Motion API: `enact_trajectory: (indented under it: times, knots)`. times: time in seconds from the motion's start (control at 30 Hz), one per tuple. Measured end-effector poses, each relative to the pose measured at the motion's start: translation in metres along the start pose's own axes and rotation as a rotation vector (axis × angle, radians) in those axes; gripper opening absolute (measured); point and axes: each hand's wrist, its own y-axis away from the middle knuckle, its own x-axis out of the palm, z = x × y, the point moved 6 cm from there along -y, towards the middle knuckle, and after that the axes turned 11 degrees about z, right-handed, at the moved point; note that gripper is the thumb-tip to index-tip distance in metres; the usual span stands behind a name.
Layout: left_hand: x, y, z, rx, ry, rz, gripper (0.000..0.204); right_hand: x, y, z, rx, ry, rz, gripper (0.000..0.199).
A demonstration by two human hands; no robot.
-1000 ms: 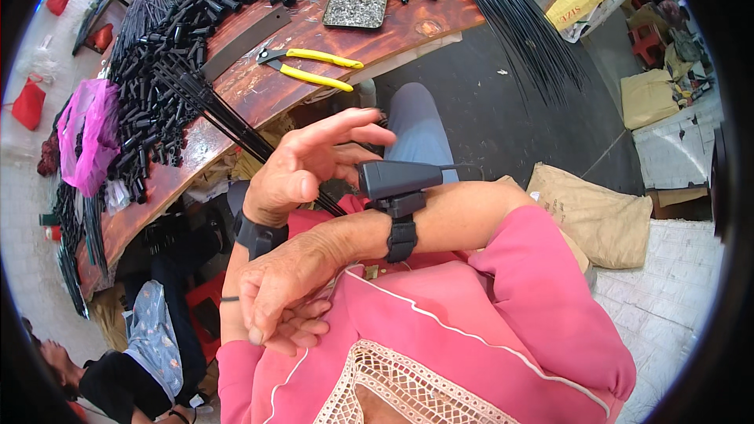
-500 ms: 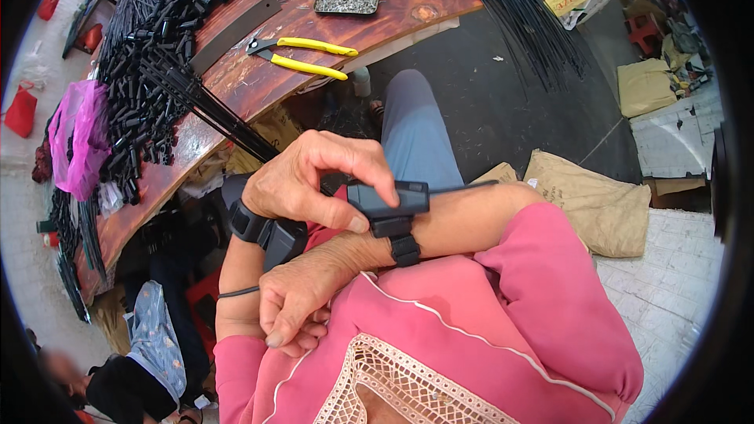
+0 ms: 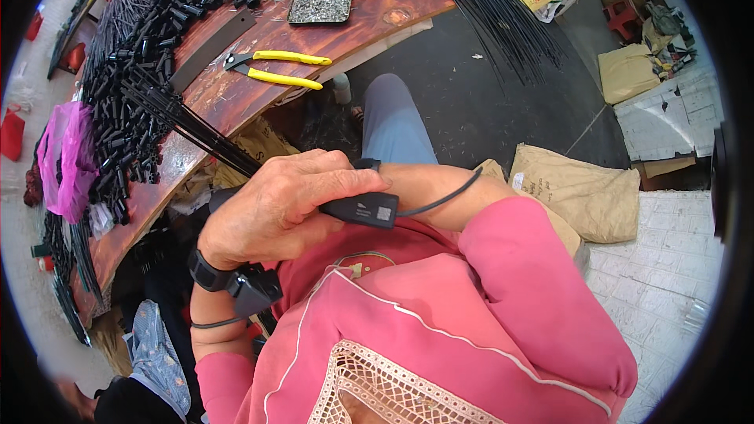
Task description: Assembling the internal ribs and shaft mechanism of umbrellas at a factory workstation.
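Note:
My left hand (image 3: 271, 200) reaches across my front, closed around a small black box-shaped device (image 3: 363, 210) by my right wrist. A black cable (image 3: 444, 204) runs from that box along my right forearm (image 3: 444, 179). A bit of black strap (image 3: 366, 163) shows on the right wrist. Behind the left hand, my right hand is hidden, so its fingers cannot be seen. Another black device (image 3: 255, 290) sits on my left wrist, held by a black band (image 3: 208, 271).
On the wooden table (image 3: 200, 145) lie yellow-handled pliers (image 3: 289, 56), a tray (image 3: 320, 4) of small metal bits, a heap of black tubular parts (image 3: 133, 122) and long black rods (image 3: 491, 16). A purple bag (image 3: 67, 161) hangs at left. Sacks (image 3: 577, 192) lie right; another person (image 3: 129, 402) is lower left.
The box has turned over, showing its labelled face, and sits lower. My right hand, visible before, has gone behind the left hand. The view has shifted slightly, moving the table leftward.

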Motion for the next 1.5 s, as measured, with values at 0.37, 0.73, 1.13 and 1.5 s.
enact_trajectory:
  times: [0.37, 0.73, 1.13, 1.5]
  knots:
    - [0.045, 0.038, 0.056, -0.399, 0.831, -0.617, 0.032, -0.082, -0.001, 0.016, 0.833, 1.005, 0.332, 0.023]
    - [0.075, -0.035, 0.025, -0.337, 1.375, -0.486, 0.054, -0.097, 0.006, 0.01, 0.982, 1.335, 0.386, 0.029]
    - [0.068, -0.028, 0.037, -0.077, 1.453, -0.521, 0.033, -0.118, 0.001, 0.056, 0.925, 0.794, -0.046, 0.021]
    - [0.019, 0.077, 0.016, -0.223, 0.54, -1.007, 0.029, -0.129, -0.013, 0.06, 0.129, -0.426, -0.711, 0.025]
